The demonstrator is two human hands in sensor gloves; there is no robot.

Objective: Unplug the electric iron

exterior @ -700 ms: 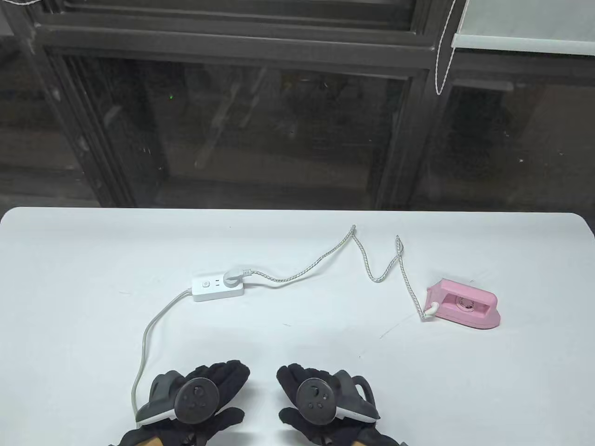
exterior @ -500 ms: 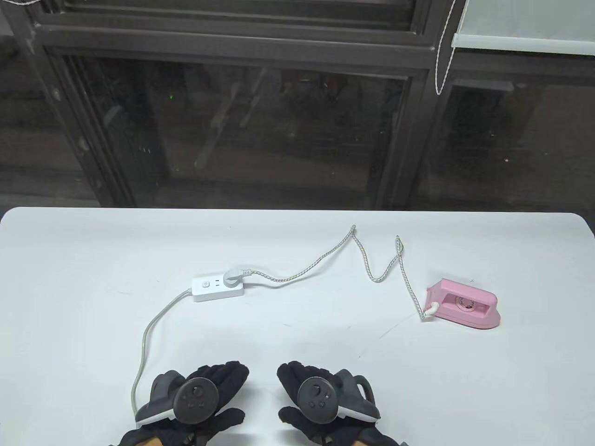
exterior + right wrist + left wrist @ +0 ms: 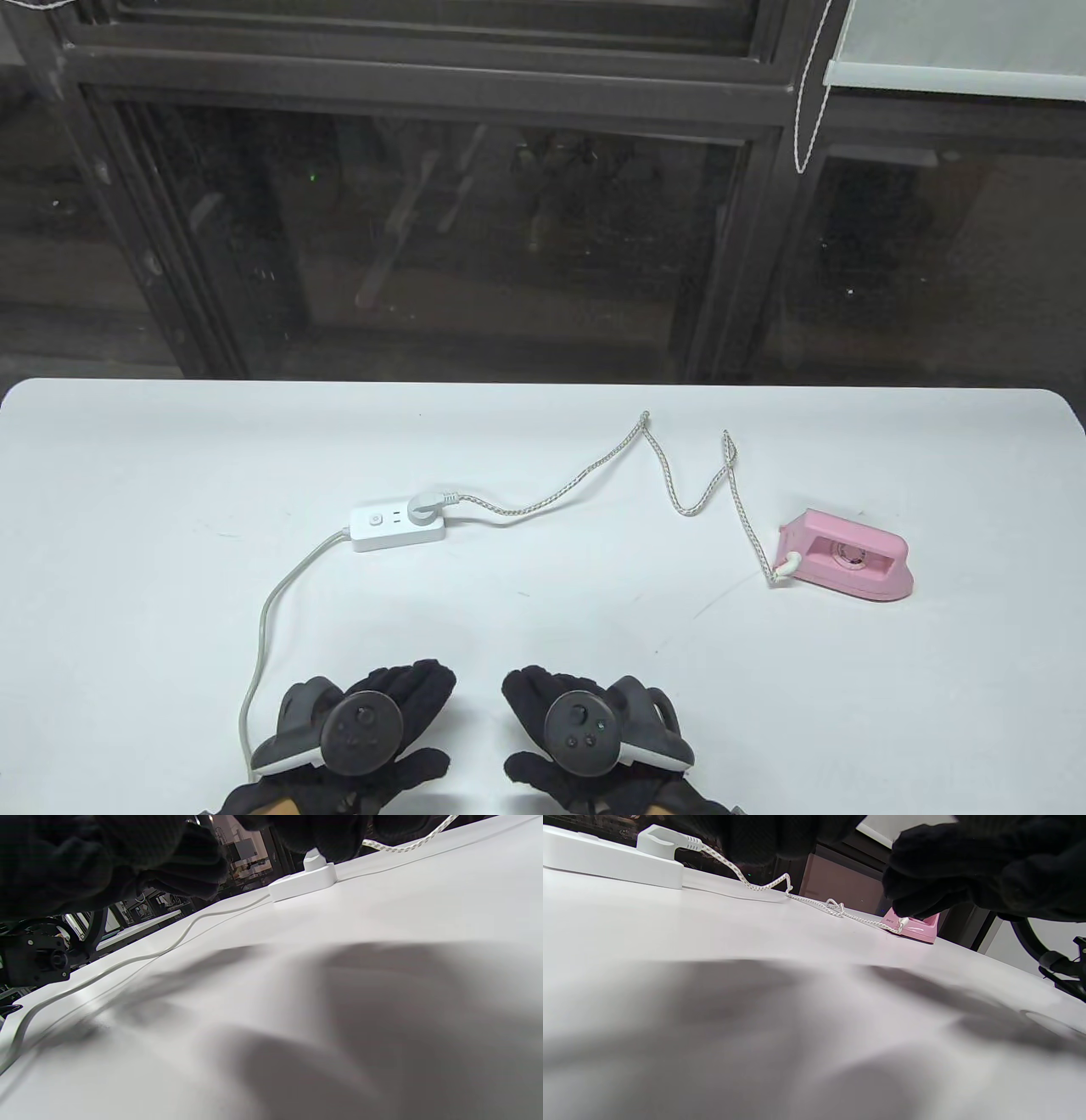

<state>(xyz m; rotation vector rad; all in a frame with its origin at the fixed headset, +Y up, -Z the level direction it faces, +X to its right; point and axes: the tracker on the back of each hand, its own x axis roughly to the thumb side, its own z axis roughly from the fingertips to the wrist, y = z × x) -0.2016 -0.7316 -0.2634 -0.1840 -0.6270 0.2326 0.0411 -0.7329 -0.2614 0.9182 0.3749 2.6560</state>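
The big white bench (image 3: 127, 509) carried everything. No boxes, bowls or other containers were on it, so nothing was held inside anything.

The small pink plastic electric iron (image 3: 848, 564) sat flat near the right side of the bench. It looked light and hard. Its thin white woven cord (image 3: 585, 472) lay in loose bends across the bench. The cord looked soft and floppy, so pulling on it would probably just drag things along.

The white plastic power strip (image 3: 399, 527) lay near the middle, with its own grey cable (image 3: 270, 598) running to the front edge. It looked light and could slide or lift, so one hand should probably press it down.

The round white plug (image 3: 422, 506) sat pushed into the strip's right end. It looked hard and smooth. That was the best place to take hold, by its sides.

The left hand (image 3: 361, 730) and the right hand (image 3: 577, 726), both in black gloves, rested at the front edge, well apart from the plug. Both held nothing, with fingers loosely spread.
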